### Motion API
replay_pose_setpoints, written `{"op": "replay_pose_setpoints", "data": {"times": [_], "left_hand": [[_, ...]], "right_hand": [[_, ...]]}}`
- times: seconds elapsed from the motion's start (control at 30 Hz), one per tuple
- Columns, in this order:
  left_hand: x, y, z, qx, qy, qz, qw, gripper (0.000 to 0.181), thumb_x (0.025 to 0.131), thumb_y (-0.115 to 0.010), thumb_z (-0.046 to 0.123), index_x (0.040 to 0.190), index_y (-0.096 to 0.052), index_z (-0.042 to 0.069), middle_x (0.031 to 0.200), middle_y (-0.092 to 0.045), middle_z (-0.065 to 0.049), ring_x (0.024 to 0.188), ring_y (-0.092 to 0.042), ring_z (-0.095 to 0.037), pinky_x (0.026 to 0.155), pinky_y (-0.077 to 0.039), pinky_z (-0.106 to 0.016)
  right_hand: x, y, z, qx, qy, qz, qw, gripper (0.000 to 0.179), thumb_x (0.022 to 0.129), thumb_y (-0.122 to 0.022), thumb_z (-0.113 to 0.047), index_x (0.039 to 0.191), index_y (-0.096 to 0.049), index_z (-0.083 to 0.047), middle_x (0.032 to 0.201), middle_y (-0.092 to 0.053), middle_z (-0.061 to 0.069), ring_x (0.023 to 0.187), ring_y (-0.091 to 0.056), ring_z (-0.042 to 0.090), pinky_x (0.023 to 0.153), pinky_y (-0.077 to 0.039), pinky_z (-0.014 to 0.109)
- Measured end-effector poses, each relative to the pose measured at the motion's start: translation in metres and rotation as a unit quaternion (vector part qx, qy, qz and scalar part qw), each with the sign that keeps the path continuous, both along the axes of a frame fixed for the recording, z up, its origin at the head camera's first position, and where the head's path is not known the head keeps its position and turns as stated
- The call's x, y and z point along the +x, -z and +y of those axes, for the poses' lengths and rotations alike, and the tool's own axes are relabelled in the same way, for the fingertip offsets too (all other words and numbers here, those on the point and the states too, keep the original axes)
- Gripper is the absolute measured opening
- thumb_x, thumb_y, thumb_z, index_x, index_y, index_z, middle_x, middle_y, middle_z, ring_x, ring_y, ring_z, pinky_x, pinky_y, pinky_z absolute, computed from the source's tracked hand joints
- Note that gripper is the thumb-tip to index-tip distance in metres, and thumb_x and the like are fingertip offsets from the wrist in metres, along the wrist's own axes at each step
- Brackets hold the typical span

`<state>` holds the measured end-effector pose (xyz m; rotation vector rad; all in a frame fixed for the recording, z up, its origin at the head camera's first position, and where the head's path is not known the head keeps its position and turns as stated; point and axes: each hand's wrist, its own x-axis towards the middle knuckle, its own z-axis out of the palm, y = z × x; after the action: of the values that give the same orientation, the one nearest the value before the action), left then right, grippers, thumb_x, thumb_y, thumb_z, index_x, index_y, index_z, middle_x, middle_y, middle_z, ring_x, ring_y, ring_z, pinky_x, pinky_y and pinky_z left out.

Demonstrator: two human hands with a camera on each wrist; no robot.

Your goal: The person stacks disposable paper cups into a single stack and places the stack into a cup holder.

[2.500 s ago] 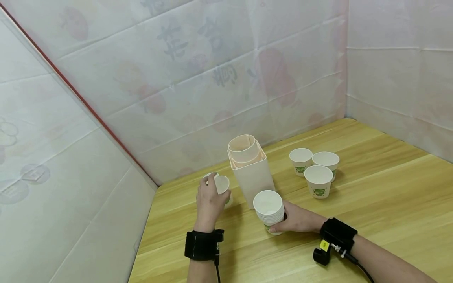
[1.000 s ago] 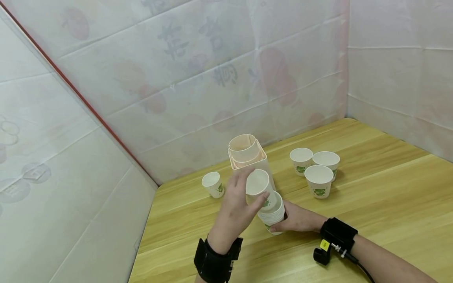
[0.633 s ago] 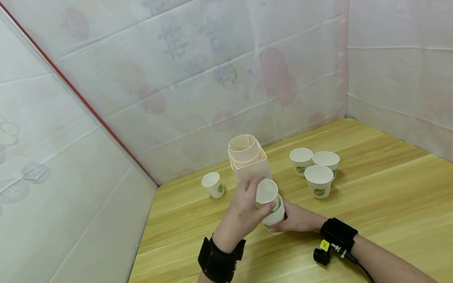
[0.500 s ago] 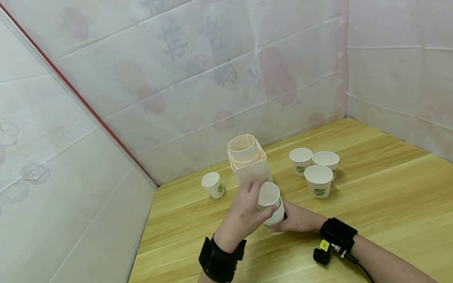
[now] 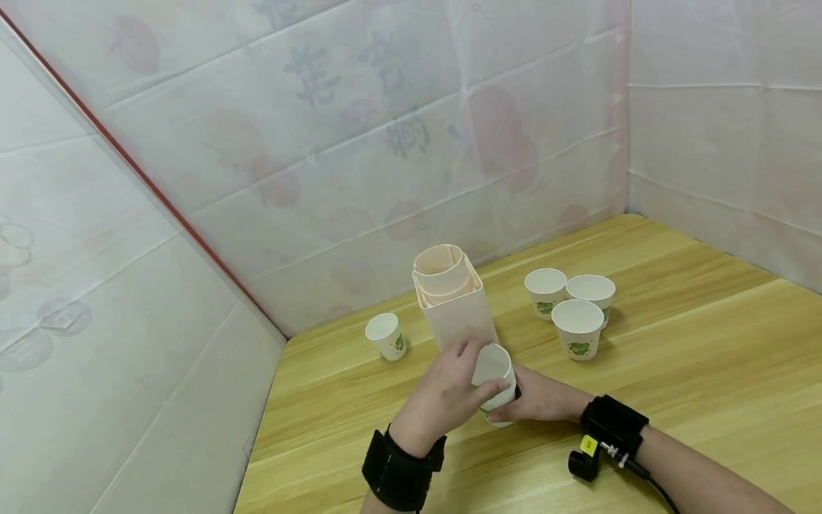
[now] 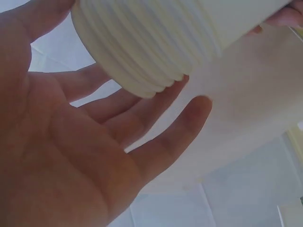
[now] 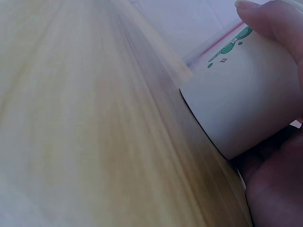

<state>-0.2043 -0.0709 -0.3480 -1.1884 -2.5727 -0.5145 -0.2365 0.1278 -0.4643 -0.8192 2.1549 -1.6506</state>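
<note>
A stack of nested white paper cups (image 5: 494,365) with a green print stands on the wooden table in front of the pale square holder. My right hand (image 5: 546,397) grips it low on the right side. In the right wrist view the bottom cup (image 7: 251,94) rests upright on the tabletop, thumb curled on its wall. My left hand (image 5: 449,389) holds the stack at the top, thumb on the near side of the rim. The left wrist view shows the layered rims (image 6: 142,45) between thumb and fingers, with the little finger extended free below them.
Behind the stack rises the holder (image 5: 456,321), with a round tube (image 5: 440,268) in its top. One paper cup (image 5: 386,337) stands to its left. At the right, three paper cups (image 5: 578,330) stand grouped. A patterned white curtain (image 5: 385,143) borders the table (image 5: 693,357).
My left hand took a paper cup from the left, carried it right over the stack and lowered it in, so it now sits nested. My right hand has stayed on the stack.
</note>
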Motion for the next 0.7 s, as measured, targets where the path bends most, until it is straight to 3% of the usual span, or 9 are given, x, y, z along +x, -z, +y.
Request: {"op": "replay_pose_setpoints", "data": {"times": [0.37, 0.57, 0.7], "left_hand": [[-0.001, -0.001, -0.002, -0.005, 0.005, -0.027, 0.9996, 0.061, 0.088, -0.075, 0.036, 0.134, -0.050, 0.006, 0.127, -0.058, -0.009, 0.112, -0.058, -0.018, 0.092, -0.053, -0.027], [-0.004, -0.010, -0.012, 0.015, -0.015, -0.096, 0.9952, 0.066, 0.090, -0.071, 0.041, 0.142, -0.044, 0.009, 0.138, -0.053, -0.008, 0.125, -0.054, -0.022, 0.100, -0.050, -0.035], [-0.009, -0.020, -0.029, 0.067, -0.043, -0.125, 0.9889, 0.064, 0.094, -0.067, 0.039, 0.148, -0.041, 0.016, 0.143, -0.052, -0.007, 0.127, -0.055, -0.025, 0.101, -0.050, -0.042]], "right_hand": [[0.000, 0.000, 0.000, -0.005, -0.002, -0.002, 1.0000, 0.069, 0.088, -0.075, -0.023, 0.143, -0.034, -0.010, 0.133, -0.050, 0.012, 0.117, -0.055, 0.024, 0.094, -0.050, 0.027], [-0.002, 0.003, 0.000, -0.005, -0.008, 0.008, 0.9999, 0.067, 0.088, -0.075, -0.023, 0.142, -0.037, -0.013, 0.131, -0.054, 0.008, 0.117, -0.056, 0.021, 0.097, -0.047, 0.026], [-0.002, 0.003, 0.001, -0.003, -0.007, 0.012, 0.9999, 0.068, 0.087, -0.077, -0.023, 0.142, -0.039, -0.015, 0.131, -0.055, 0.006, 0.119, -0.056, 0.018, 0.101, -0.043, 0.027]]}}
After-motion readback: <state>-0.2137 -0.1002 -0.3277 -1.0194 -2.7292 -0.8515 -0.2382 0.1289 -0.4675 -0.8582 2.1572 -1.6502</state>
